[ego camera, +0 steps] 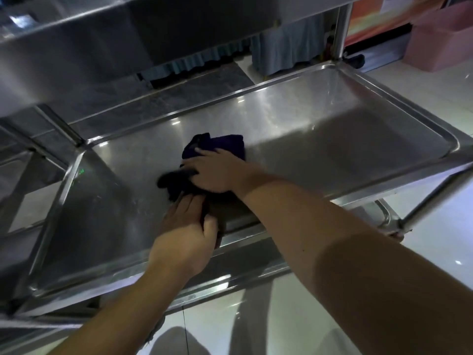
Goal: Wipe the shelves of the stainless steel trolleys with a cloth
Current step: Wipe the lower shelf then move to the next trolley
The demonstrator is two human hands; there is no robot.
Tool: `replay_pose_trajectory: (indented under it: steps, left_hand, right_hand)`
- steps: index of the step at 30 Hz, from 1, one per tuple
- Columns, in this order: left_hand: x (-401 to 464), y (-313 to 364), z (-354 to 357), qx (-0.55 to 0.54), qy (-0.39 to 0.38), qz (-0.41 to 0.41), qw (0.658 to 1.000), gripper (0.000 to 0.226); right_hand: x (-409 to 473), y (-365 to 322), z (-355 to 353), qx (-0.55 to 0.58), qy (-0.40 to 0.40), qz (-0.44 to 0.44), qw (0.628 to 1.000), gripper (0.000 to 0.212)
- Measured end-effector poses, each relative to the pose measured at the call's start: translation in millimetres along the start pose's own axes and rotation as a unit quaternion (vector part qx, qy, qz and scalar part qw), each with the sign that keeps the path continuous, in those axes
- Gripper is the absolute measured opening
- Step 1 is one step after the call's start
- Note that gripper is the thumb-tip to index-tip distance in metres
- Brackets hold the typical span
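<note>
A dark purple cloth (217, 144) lies bunched on the middle shelf (320, 129) of a stainless steel trolley. My right hand (217, 172) lies on top of the cloth, with its fingers curled round a fold at the cloth's left side. My left hand (186, 231) is just below it, at the shelf's near rim, pinching the cloth's lower edge between thumb and fingers. The upper shelf (76, 55) of the trolley overhangs the far left of the view.
A second steel trolley (15, 160) stands to the left. A pink plastic bin (440, 39) sits on the floor at the top right. A blue-grey pleated curtain (289, 47) hangs behind the trolley. Glossy white floor tiles (435, 252) lie to the right and below.
</note>
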State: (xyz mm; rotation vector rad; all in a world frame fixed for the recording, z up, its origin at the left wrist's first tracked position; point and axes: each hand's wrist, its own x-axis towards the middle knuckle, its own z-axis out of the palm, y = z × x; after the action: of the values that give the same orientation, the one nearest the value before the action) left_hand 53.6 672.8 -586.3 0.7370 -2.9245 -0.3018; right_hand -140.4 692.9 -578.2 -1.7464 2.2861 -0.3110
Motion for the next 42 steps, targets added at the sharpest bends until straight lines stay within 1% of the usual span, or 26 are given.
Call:
replay_pose_trajectory:
  steps: [2,4,7,11,12,14,15,17,18,20,21,23,24,25,28,30,32,34,36,37,39,40,41,42]
  left_hand:
    - [0.7,-2.1,0.9,-0.003,0.001,0.004,1.000,0.063]
    - [1.2,-2.9,2.3,-0.001,-0.001,-0.004,1.000,0.076]
    - [1.7,-2.0,4.0,0.001,-0.011,-0.019,1.000,0.085]
    - [1.8,-1.3,6.6,0.005,-0.001,-0.021,1.000,0.083]
    - [2.2,-0.9,7.1,0.006,0.000,-0.021,1.000,0.083]
    - [3.3,1.0,8.4,0.005,0.001,-0.022,1.000,0.082]
    - [4.3,2.8,8.7,0.007,0.002,-0.023,1.000,0.081]
    - [5.6,5.8,9.1,0.014,0.006,-0.024,1.000,0.080]
    - [6.0,6.4,9.2,0.016,0.010,-0.024,1.000,0.080]
    - [7.3,6.3,9.6,0.016,0.010,-0.023,1.000,0.079]
    - [8.1,6.5,9.7,0.017,0.007,-0.021,1.000,0.079]
    - [7.6,7.7,9.2,0.023,0.001,-0.021,1.000,0.080]
    - [7.3,8.4,9.0,0.025,-0.001,-0.021,0.999,0.081]
    - [7.1,9.3,8.3,0.023,-0.001,-0.022,0.999,0.082]
    - [6.6,9.3,6.0,0.027,-0.002,-0.016,1.000,0.082]
    - [6.4,7.0,5.2,0.057,-0.008,0.010,0.998,0.082]
    - [7.3,5.7,4.6,0.053,-0.006,0.014,0.998,0.082]
    - [6.9,6.1,3.8,0.030,0.001,0.003,1.000,0.080]
    - [6.2,6.3,3.8,0.024,0.004,-0.003,1.000,0.078]
    - [6.1,5.9,4.4,0.025,0.004,0.000,1.000,0.077]
    - [5.7,5.8,4.8,0.025,0.007,-0.002,1.000,0.075]
    - [5.8,6.7,4.7,0.023,0.009,-0.004,1.000,0.075]
    - [5.7,7.6,4.4,0.019,0.010,-0.006,1.000,0.075]
    - [6.0,8.7,4.1,0.016,0.008,-0.008,1.000,0.076]
  right_hand:
    - [0.1,6.2,-1.9,0.003,-0.002,-0.017,1.000,0.053]
    - [-6.5,29.4,-10.7,-0.021,0.025,0.008,0.999,0.052]
    - [-29.7,93.5,-38.9,-0.002,0.069,0.128,0.989,0.050]
    - [-99.6,197.9,-83.3,0.030,0.089,0.314,0.945,0.072]
    - [-119.0,214.7,-89.5,0.032,0.095,0.342,0.935,0.072]
    - [-148.5,241.7,-94.1,0.040,0.103,0.387,0.916,0.060]
    - [-159.1,253.6,-94.4,0.047,0.107,0.412,0.904,0.058]
    - [-176.2,270.5,-88.9,0.048,0.116,0.447,0.886,0.065]
    - [-184.4,272.8,-83.4,0.040,0.118,0.450,0.884,0.064]
    - [-200.3,259.9,-68.5,0.023,0.118,0.432,0.894,0.059]
    - [-206.6,243.8,-61.9,0.015,0.103,0.417,0.903,0.059]
    - [-214.2,196.2,-49.7,0.002,0.046,0.380,0.924,0.062]
    - [-214.4,168.9,-43.1,-0.005,0.022,0.351,0.936,0.064]
    - [-212.2,140.2,-35.3,-0.012,0.015,0.309,0.951,0.066]
    - [-194.2,48.3,-8.1,-0.029,0.036,0.157,0.987,0.065]
    - [-180.0,2.3,5.9,-0.016,0.028,0.080,0.996,0.067]
    - [-175.6,-13.8,9.7,0.004,0.044,0.054,0.998,0.061]
    - [-189.7,2.6,4.3,0.004,0.096,0.049,0.994,0.057]
    - [-217.4,38.7,-5.3,-0.004,0.144,0.083,0.986,0.055]
    - [-236.3,61.9,-11.0,-0.020,0.177,0.125,0.976,0.052]
    - [-275.6,108.8,-28.9,-0.066,0.235,0.255,0.936,0.047]
    - [-294.0,129.7,-36.8,-0.076,0.244,0.325,0.910,0.047]
    - [-306.5,143.7,-43.9,-0.067,0.246,0.377,0.890,0.046]
    - [-311.7,148.7,-49.2,-0.057,0.246,0.409,0.877,0.043]
